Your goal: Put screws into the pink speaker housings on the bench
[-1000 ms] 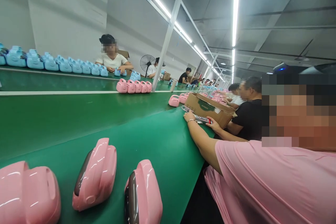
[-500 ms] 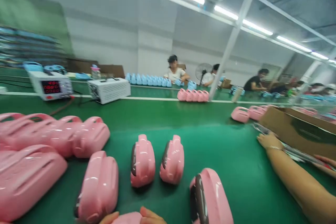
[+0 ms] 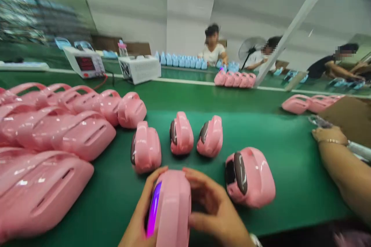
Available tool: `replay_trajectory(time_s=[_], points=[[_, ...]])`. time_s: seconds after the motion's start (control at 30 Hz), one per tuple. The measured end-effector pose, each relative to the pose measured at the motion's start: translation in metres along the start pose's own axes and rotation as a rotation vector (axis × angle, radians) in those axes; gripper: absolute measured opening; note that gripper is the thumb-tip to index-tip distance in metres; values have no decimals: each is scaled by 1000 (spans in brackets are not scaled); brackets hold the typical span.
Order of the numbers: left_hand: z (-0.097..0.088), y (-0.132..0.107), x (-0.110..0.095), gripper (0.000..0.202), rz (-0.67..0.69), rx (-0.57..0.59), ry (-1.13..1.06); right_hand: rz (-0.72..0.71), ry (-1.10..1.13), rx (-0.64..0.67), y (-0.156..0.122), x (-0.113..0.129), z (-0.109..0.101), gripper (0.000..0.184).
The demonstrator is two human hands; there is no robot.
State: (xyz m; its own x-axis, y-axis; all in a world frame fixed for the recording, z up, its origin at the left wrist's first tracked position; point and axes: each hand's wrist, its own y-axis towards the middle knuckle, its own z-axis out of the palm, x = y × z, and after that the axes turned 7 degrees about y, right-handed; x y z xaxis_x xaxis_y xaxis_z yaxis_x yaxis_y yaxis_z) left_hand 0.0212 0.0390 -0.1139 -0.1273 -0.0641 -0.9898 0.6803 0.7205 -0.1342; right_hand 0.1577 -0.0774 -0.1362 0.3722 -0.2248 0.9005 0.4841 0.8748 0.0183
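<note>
At the right of the green table (image 3: 292,150) stands a cardboard box (image 3: 352,117) whose inside cannot be made out, with a co-worker's hand (image 3: 330,136) just beside it. The pink device (image 3: 175,208), a strip on its left side glowing purple, is gripped between the wearer's left hand (image 3: 140,218), wrapped along that side, and right hand (image 3: 223,212), curled with fingertips and thumb against the other. Just beyond stand four more pink devices (image 3: 252,177), one near the right hand, while rows of pink devices (image 3: 55,191) crowd the left.
</note>
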Motion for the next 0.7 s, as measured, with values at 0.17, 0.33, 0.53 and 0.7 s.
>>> replay_trajectory(time_s=[0.17, 0.33, 0.53, 0.7], points=[[-2, 0, 2, 72, 13, 150, -7, 60, 27, -64, -2, 16, 9, 53], [-8, 0, 3, 71, 36, 228, 0, 65, 28, -53, -5, 18, 11, 50], [0, -6, -4, 72, -54, 182, -68, 85, 44, -23, -6, 19, 11, 54], [3, -7, -5, 73, -56, 96, -64, 93, 157, -14, -3, 12, 14, 54]])
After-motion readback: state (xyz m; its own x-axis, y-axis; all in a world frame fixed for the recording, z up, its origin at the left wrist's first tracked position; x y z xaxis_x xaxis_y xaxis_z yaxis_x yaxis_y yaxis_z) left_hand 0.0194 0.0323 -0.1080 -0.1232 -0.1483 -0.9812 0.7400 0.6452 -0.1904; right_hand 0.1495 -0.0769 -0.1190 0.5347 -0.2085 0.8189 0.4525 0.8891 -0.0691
